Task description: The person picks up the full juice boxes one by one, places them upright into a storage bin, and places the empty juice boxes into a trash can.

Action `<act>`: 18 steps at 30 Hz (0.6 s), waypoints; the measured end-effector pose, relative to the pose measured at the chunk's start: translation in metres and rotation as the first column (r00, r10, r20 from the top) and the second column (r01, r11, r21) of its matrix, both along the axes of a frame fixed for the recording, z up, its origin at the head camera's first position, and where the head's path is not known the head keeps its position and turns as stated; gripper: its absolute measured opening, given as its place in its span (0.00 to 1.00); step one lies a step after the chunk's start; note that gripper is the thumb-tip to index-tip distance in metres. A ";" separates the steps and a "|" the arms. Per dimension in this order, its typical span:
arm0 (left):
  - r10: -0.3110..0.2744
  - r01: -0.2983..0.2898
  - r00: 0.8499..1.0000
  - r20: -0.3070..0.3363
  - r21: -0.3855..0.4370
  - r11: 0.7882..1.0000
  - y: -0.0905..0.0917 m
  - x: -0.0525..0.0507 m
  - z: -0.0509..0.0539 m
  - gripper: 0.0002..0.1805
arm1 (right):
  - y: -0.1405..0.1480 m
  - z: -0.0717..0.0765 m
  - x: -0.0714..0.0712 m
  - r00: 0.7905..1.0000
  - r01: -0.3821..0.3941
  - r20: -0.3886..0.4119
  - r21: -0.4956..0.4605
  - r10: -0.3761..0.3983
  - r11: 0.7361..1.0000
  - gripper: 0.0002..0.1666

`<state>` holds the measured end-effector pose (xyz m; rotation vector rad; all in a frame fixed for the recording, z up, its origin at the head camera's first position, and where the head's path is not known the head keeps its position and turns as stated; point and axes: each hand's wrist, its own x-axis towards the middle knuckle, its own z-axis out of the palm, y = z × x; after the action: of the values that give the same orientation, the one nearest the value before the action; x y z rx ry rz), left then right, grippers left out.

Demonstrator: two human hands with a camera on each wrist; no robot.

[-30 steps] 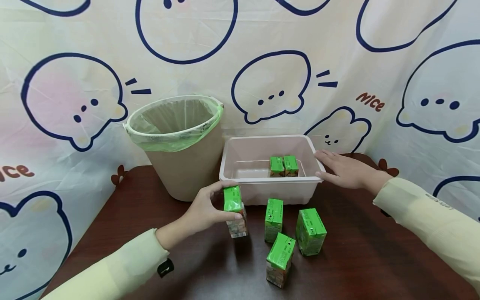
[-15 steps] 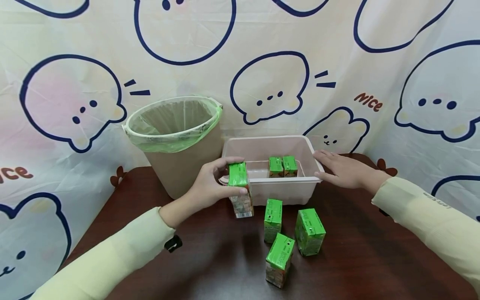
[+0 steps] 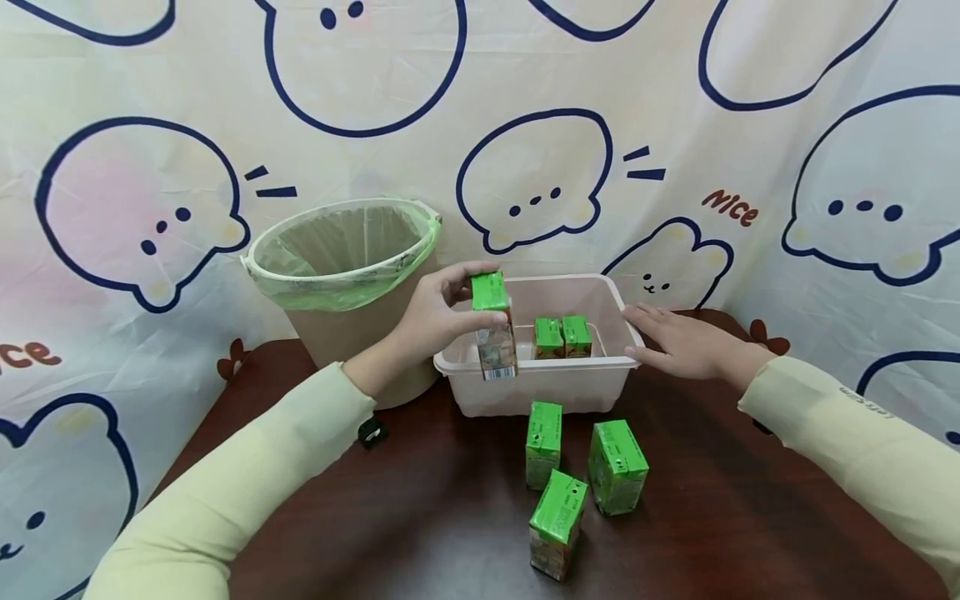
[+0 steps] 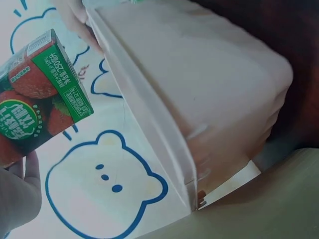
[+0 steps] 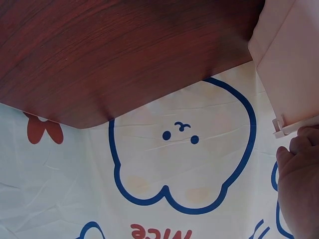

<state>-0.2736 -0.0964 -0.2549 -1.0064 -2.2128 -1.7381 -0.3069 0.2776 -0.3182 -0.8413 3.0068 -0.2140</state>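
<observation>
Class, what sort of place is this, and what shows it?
Probably a staged indoor tabletop setup: cartoon-printed sheeting hangs behind the dark table, on which stand a lined bin and a pale tub.

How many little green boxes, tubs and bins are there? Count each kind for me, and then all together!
Pink tub: 1
Bin: 1
Green-topped boxes: 6 (1 in the left hand, 2 in the tub, 3 on the table)
Total: 8
</observation>
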 end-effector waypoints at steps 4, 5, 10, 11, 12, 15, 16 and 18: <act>0.026 -0.026 1.000 0.014 -0.013 1.000 0.005 -0.014 0.005 0.29 | 0.000 0.000 0.001 1.000 0.004 0.005 0.005 -0.005 1.000 0.50; 0.033 -0.033 0.999 0.015 -0.020 0.999 0.006 -0.017 0.005 0.29 | 0.000 0.001 0.001 1.000 0.003 0.007 0.006 -0.004 1.000 0.49; 0.060 -0.058 0.998 0.035 -0.066 0.996 0.009 -0.032 0.007 0.29 | -0.001 0.002 0.003 1.000 -0.002 0.008 0.009 0.002 1.000 0.48; 0.067 -0.064 0.997 0.039 -0.074 0.995 0.010 -0.034 0.006 0.30 | -0.001 0.002 0.003 1.000 -0.003 0.007 0.009 0.003 1.000 0.48; 0.072 -0.068 0.996 0.045 -0.080 0.994 0.010 -0.038 0.006 0.30 | -0.001 0.002 0.003 1.000 -0.002 0.006 0.008 0.002 1.000 0.48; 0.086 -0.080 0.994 0.066 -0.094 0.992 0.011 -0.048 0.003 0.30 | 0.000 0.002 0.002 1.000 -0.001 0.004 0.007 0.001 1.000 0.47; 0.090 -0.082 0.993 0.074 -0.098 0.992 0.012 -0.052 0.001 0.30 | 0.000 0.002 0.002 1.000 -0.001 0.003 0.006 0.001 1.000 0.47; 0.098 -0.088 0.991 0.087 -0.114 0.990 0.012 -0.059 -0.002 0.31 | 0.001 0.002 0.002 1.000 0.000 0.002 0.005 0.000 1.000 0.46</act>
<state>-0.3328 -0.0841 -0.2567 -0.8441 -2.3951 -1.6715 -0.3050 0.2782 -0.3167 -0.8408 3.0039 -0.2066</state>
